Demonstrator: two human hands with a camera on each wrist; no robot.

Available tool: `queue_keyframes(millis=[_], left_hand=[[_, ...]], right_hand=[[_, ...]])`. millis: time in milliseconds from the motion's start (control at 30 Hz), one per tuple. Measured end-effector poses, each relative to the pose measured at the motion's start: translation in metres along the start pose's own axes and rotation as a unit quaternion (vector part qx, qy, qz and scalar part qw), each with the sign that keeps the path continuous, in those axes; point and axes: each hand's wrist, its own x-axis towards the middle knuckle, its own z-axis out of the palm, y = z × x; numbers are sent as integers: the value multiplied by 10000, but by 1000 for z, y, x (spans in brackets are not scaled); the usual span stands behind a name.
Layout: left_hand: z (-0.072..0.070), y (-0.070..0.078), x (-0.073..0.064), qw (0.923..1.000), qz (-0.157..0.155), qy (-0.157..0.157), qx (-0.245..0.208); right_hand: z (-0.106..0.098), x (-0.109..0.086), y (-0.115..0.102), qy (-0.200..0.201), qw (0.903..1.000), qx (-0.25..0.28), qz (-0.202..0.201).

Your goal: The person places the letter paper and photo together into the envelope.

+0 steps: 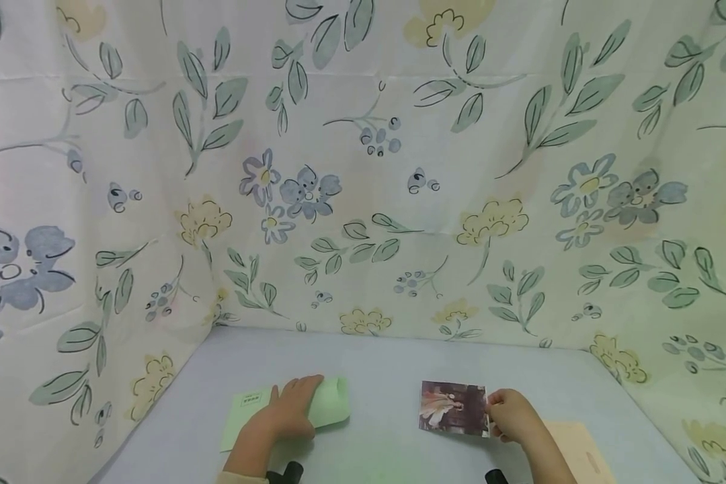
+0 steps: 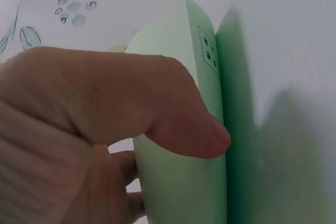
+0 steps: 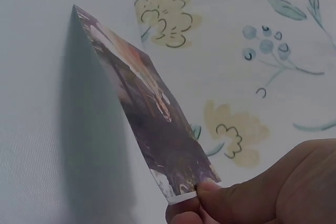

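My left hand grips a light green envelope with a small printed box near one corner. In the left wrist view the thumb lies across the envelope and the other fingers are behind it, partly hidden. The envelope's right part curves up off the table in the head view. My right hand pinches a dark printed photo card at its right edge between thumb and fingers. The right wrist view has the card tilted, casting a shadow on the table.
A beige envelope lies on the white table at the right, partly behind my right forearm. Flower-patterned cloth stands round the back and both sides of the table.
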Motion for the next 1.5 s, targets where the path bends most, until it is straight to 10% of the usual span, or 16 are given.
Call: queue_keyframes(millis=[1500], left_hand=[[11, 26, 5, 9958, 738, -258, 476]], right_hand=[[20, -5, -16, -927, 9885, 1161, -290]])
